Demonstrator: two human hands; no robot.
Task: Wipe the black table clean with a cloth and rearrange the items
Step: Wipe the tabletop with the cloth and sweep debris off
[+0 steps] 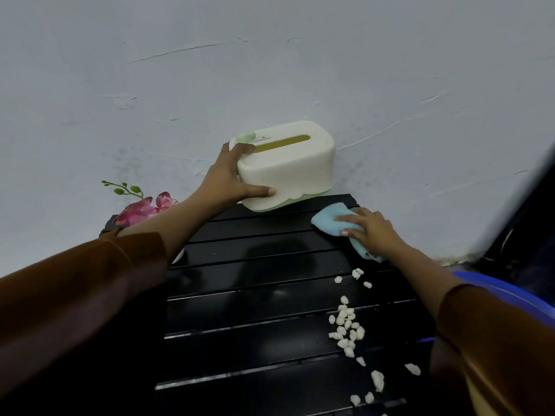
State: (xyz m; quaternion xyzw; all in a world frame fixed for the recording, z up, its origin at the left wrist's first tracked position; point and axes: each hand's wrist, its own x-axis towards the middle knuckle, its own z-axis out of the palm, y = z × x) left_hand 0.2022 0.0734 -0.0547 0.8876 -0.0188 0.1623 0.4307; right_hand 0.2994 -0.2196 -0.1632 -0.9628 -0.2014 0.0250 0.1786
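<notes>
Now slatted black table (255, 310), rounded cream box (288, 172), soft cloth (330, 219)

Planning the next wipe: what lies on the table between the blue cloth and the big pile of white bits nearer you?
In the head view, a few scattered white bits lie between the cloth and the pile; the rest is bare black table.

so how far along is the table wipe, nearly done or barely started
Early to midway, I'd judge. In hand: the left hand tilts the tissue box off the black table while the right hand presses the blue cloth on the far right corner. Left: white crumbs still strewn along the right side, and the pink flower to rearrange.
</notes>
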